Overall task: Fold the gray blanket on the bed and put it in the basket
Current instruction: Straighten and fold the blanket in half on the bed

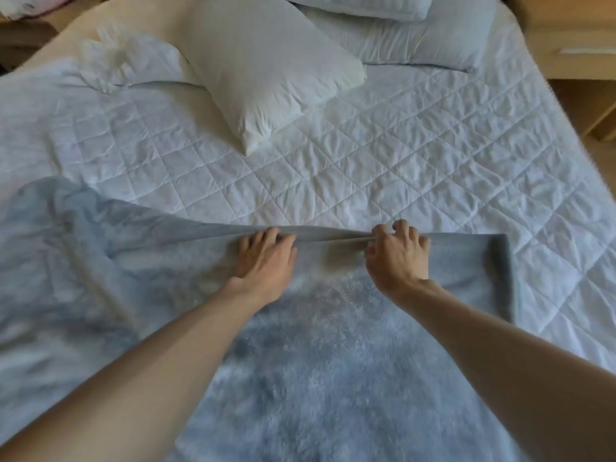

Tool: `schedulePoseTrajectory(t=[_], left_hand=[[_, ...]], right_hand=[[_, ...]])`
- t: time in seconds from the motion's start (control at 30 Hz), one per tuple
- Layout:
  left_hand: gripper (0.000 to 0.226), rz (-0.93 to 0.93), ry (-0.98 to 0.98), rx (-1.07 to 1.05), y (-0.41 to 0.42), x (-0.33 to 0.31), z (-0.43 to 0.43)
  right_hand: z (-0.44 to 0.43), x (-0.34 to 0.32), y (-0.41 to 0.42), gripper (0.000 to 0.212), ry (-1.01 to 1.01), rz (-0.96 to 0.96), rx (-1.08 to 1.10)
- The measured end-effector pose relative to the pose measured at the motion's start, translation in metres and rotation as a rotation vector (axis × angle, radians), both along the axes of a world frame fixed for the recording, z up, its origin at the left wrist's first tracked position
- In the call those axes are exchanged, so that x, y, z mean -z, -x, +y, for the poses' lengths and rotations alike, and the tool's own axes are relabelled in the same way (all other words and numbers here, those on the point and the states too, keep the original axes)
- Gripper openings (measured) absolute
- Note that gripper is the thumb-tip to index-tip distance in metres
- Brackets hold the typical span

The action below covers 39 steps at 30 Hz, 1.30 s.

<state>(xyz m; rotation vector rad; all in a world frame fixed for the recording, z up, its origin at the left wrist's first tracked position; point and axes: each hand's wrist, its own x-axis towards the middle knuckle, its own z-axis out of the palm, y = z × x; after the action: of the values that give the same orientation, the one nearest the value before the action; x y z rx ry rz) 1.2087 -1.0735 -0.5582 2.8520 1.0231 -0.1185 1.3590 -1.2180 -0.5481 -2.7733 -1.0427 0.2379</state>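
The gray fluffy blanket (320,355) lies spread over the near half of the bed, its far edge running straight across the middle of the view and its left part rumpled. My left hand (266,265) rests palm down at that far edge with its fingers curled over it. My right hand (398,253) pinches the same edge a little to the right, fingers closed on the fabric. The blanket's far right corner (500,241) lies flat. No basket is in view.
The bed (416,155) has a white quilted cover. A white pillow (266,71) lies tilted in the middle, with more pillows (416,38) at the head. A wooden nightstand (573,45) stands at the far right, wooden floor beside it.
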Motion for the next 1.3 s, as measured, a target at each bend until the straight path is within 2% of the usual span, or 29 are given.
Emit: schedulePoseTrajectory(t=[0.27,0.47,0.6,0.7,0.8,0.93,1.03,1.23,1.3], left_hand=[[0.044,0.015,0.039,0.058,0.086,-0.009,0.093],[0.050,0.043,0.041,0.102,0.141,-0.010,0.184],[0.037,-0.002,0.042,0.116,0.157,-0.001,0.233],[0.039,0.028,0.076,0.133,0.159,0.002,0.258],[0.043,0.091,0.113,0.202,0.162,0.007,0.271],[0.033,0.117,0.026,0.245,0.161,0.015,0.282],[0.028,0.099,-0.041,0.221,0.150,0.019,0.287],[0.019,-0.034,-0.093,0.097,0.111,0.016,0.305],[0.014,0.005,-0.089,0.089,0.102,0.021,0.309]], right_hand=[[0.098,-0.001,0.102,0.031,0.009,0.063,-0.168],[0.186,-0.008,0.163,0.030,-0.076,0.095,-0.173],[0.232,-0.006,0.185,0.028,-0.068,0.126,-0.158],[0.257,0.001,0.191,0.027,-0.012,0.176,-0.182],[0.271,0.011,0.192,0.040,0.093,0.218,-0.241],[0.283,0.019,0.192,0.020,0.115,0.111,-0.317],[0.297,0.019,0.185,0.010,0.094,0.061,-0.269],[0.326,0.015,0.147,0.010,0.001,-0.015,-0.191],[0.328,0.022,0.141,0.011,0.009,-0.022,-0.197]])
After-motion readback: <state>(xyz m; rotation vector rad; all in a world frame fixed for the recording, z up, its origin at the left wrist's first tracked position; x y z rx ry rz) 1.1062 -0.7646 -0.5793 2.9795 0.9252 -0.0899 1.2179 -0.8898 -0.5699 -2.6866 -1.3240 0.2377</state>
